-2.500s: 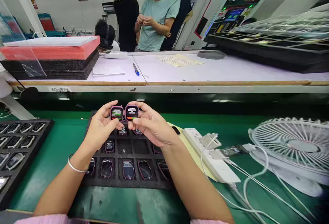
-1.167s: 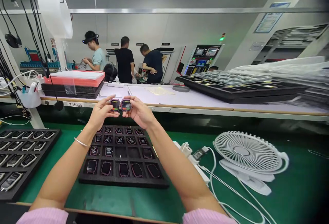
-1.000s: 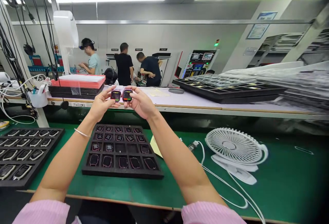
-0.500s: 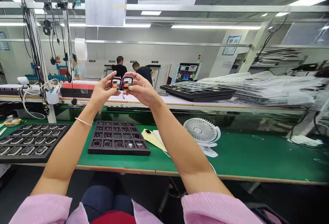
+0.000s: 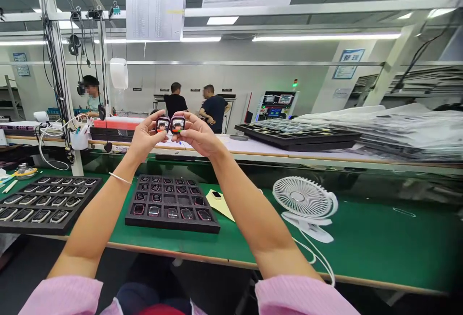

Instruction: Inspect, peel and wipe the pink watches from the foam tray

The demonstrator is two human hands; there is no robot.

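Observation:
Both arms reach forward over the bench, and each hand pinches a small square smartwatch case by its edges. My left hand [image 5: 144, 134] is closed on one smartwatch [image 5: 162, 125], and my right hand [image 5: 200, 134] is closed on another smartwatch [image 5: 178, 124]. The two cases stand upright side by side, almost touching, their lit screens turned towards me with a coloured picture on each. Below them, a black compartment tray [image 5: 170, 222] on the green bench holds several similar watch cases, with a couple of vacant slots in its middle right part.
At left lies another black tray [image 5: 32, 230] of watches. A yellow paper [image 5: 222, 205] with a small dark-screened device lies right of the near tray. Beyond it is a white clip fan [image 5: 302, 197]. The raised shelf carries a black tray [image 5: 296, 136] and stacked wrapped sheets [image 5: 398, 131]. People are in the background.
The camera view has shifted, so the bench and shelf sit slightly lower in the picture. Both hands still hold the two watches side by side, and the pictures on their screens look different.

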